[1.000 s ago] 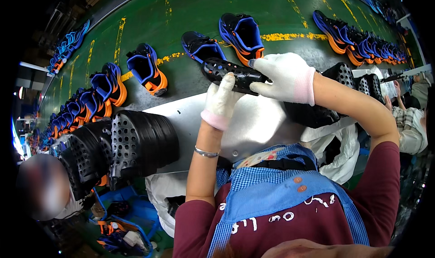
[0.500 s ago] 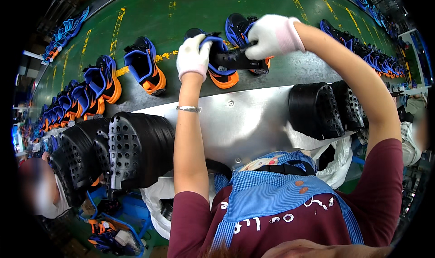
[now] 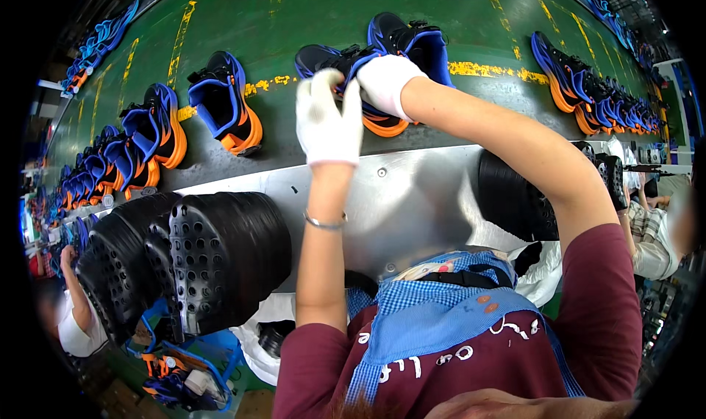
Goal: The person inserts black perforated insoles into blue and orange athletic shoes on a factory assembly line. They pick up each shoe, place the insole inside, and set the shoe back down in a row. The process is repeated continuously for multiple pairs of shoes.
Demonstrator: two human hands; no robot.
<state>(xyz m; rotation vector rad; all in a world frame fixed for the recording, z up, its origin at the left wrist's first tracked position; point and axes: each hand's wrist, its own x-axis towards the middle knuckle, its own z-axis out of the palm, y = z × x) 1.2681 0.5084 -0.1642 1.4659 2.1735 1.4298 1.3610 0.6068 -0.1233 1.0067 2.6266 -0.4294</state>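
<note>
Both my hands wear white gloves and are at a black and blue sneaker (image 3: 323,58) with an orange heel, on the green surface. My right hand (image 3: 388,86) reaches over the shoe's opening; its fingers are hidden, and so is whatever they hold. At the shoe's near left side is my left hand (image 3: 327,121), fingers raised and apart, with nothing seen in them. Just behind and to the right stands a matching sneaker (image 3: 426,47). Another sneaker (image 3: 224,103) stands to the left.
A silver metal shelf (image 3: 368,206) lies between me and the green surface (image 3: 279,22). It carries stacks of black insoles, one stack (image 3: 228,250) at left and another (image 3: 515,191) at right. Rows of sneakers run off left and right. Other people are at both sides.
The black insole that my right hand held has gone out of sight as that hand moved left and down over the shoe. My left hand came off the shoe's collar toward me.
</note>
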